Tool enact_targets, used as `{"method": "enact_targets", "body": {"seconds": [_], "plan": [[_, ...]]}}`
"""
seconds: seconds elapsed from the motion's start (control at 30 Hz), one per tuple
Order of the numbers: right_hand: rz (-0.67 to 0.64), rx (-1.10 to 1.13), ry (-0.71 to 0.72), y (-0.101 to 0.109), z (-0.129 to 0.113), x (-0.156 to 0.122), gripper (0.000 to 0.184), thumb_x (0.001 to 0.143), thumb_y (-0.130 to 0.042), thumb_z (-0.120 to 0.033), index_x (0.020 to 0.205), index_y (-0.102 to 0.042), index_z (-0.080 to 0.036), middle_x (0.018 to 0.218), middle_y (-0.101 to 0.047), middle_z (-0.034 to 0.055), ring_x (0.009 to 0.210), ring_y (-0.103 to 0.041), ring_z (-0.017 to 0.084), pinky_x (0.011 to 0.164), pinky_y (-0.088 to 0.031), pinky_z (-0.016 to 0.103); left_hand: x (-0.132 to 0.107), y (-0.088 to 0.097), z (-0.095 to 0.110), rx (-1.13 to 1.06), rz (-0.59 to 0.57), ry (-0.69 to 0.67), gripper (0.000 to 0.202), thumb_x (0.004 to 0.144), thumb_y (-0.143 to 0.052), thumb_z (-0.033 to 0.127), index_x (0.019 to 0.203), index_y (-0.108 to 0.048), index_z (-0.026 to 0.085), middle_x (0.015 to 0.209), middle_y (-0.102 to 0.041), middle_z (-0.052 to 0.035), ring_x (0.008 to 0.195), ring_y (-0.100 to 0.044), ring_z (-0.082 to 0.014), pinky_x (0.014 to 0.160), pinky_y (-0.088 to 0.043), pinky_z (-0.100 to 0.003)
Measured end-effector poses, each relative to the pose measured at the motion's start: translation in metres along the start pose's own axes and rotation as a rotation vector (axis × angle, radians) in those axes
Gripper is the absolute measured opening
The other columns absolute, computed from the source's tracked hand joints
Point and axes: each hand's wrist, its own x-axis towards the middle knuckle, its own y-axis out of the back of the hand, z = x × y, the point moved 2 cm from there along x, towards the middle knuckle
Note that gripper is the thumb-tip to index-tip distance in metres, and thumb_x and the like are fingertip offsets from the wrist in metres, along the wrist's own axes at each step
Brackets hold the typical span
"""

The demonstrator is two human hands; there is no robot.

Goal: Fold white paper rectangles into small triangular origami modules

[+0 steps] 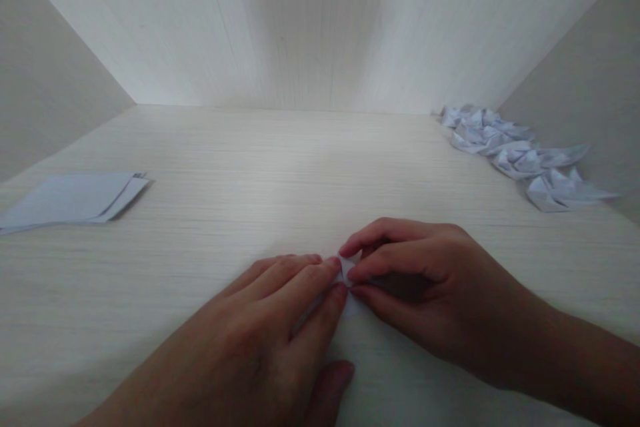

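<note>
A small piece of white folded paper (pixel 346 271) lies on the table between my hands, mostly hidden by my fingers. My left hand (pixel 270 320) reaches over its left part, fingers close together and pressing it to the tabletop, with the thumb apart nearer to me. From the other side, my right hand (pixel 420 280) holds the paper's right end with the tips of its thumb and fingers. A pale triangular flap shows between the two sets of fingertips. The rest of its folded shape cannot be made out.
A stack of flat white paper sheets (pixel 70 197) lies at the left. Several folded white paper pieces with pointed tips (pixel 520 153) stand in a row at the back right, beside the side wall (pixel 590 87). A pale back wall (pixel 320 27) closes off the table (pixel 240 173).
</note>
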Motion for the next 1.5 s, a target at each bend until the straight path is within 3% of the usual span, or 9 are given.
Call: {"method": "enact_targets", "body": {"seconds": [0.1,0.33,0.63,0.73,0.87,0.97,1.13,1.37,1.5], "plan": [[0.023,-0.034,-0.031,0.001,-0.001,-0.001,0.016,0.082,-0.072,-0.010,0.088,-0.080,-0.023,0.095,-0.078,0.0018,0.079,-0.073,0.014,0.071,-0.060,0.024,0.002,0.000,0.001,0.022,0.009,0.002,0.030,0.093,-0.049,0.015,0.112,-0.071,0.013,0.109,-0.077,-0.0102,0.097,-0.074,-0.0230,0.090,-0.064,-0.033],[0.063,-0.180,-0.152,-0.001,-0.004,-0.006,0.005,0.078,-0.073,-0.021,0.083,-0.074,-0.022,0.075,-0.074,0.0019,0.060,-0.066,0.017,0.052,-0.052,0.028,-0.003,-0.002,0.003,-0.013,-0.009,0.015,0.025,0.093,-0.050,0.015,0.104,-0.073,0.012,0.105,-0.078,-0.0118,0.098,-0.074,-0.0253,0.092,-0.065,-0.038],[0.187,-0.096,-0.270,-0.011,-0.002,0.001,0.006,0.083,-0.070,-0.020,0.078,-0.072,-0.023,0.066,-0.074,-0.0009,0.054,-0.067,0.015,0.048,-0.052,0.025,-0.003,-0.010,0.001,-0.028,0.012,0.009,0.029,0.090,-0.055,0.018,0.111,-0.072,0.008,0.106,-0.076,-0.0148,0.100,-0.073,-0.0284,0.090,-0.065,-0.040],[0.180,-0.159,-0.189,-0.010,-0.004,0.000,0.009,0.083,-0.070,-0.016,0.078,-0.073,-0.023,0.069,-0.075,-0.0004,0.057,-0.069,0.017,0.051,-0.054,0.027,-0.003,-0.007,0.003,-0.030,-0.004,0.029,0.029,0.091,-0.053,0.016,0.112,-0.072,0.008,0.109,-0.076,-0.0144,0.100,-0.073,-0.0268,0.091,-0.065,-0.038],[0.124,-0.221,0.076,-0.007,-0.005,-0.006,0.019,0.087,-0.065,-0.008,0.089,-0.076,-0.024,0.088,-0.080,0.0023,0.077,-0.074,0.019,0.066,-0.062,0.030,-0.003,-0.005,0.003,-0.039,-0.017,0.039,0.026,0.092,-0.054,0.016,0.111,-0.072,0.010,0.112,-0.077,-0.0122,0.102,-0.073,-0.0250,0.094,-0.064,-0.038],[0.102,-0.183,0.187,-0.006,-0.004,-0.008,0.018,0.092,-0.064,-0.011,0.097,-0.076,-0.024,0.095,-0.080,0.0043,0.083,-0.075,0.019,0.074,-0.065,0.030,-0.005,-0.007,0.001,-0.058,-0.016,0.054,0.025,0.092,-0.056,0.017,0.111,-0.071,0.011,0.113,-0.077,-0.0112,0.104,-0.073,-0.0243,0.096,-0.063,-0.037],[0.066,-0.133,0.194,-0.001,-0.001,-0.006,0.017,0.088,-0.070,-0.012,0.098,-0.076,-0.024,0.097,-0.078,0.0060,0.083,-0.075,0.018,0.071,-0.065,0.025,-0.006,-0.009,-0.002,-0.088,-0.016,0.070,0.027,0.093,-0.054,0.018,0.113,-0.070,0.014,0.116,-0.076,-0.0100,0.105,-0.073,-0.0237,0.097,-0.063,-0.036],[-0.051,-0.124,0.232,0.009,0.001,-0.004,0.020,0.088,-0.065,-0.007,0.095,-0.078,-0.020,0.097,-0.075,0.0077,0.081,-0.074,0.015,0.068,-0.062,0.021,-0.004,-0.006,-0.001,-0.107,0.010,0.052,0.024,0.091,-0.052,0.019,0.106,-0.069,0.016,0.108,-0.076,-0.0095,0.097,-0.074,-0.0230,0.088,-0.065,-0.033],[-0.077,-0.115,0.231,0.009,0.001,-0.003,0.021,0.087,-0.065,-0.006,0.096,-0.079,-0.019,0.099,-0.075,0.0089,0.082,-0.074,0.016,0.071,-0.062,0.022,-0.001,-0.005,-0.001,-0.054,0.016,0.054,0.023,0.091,-0.053,0.016,0.106,-0.070,0.016,0.106,-0.077,-0.0091,0.097,-0.075,-0.0240,0.095,-0.063,-0.037]]}}
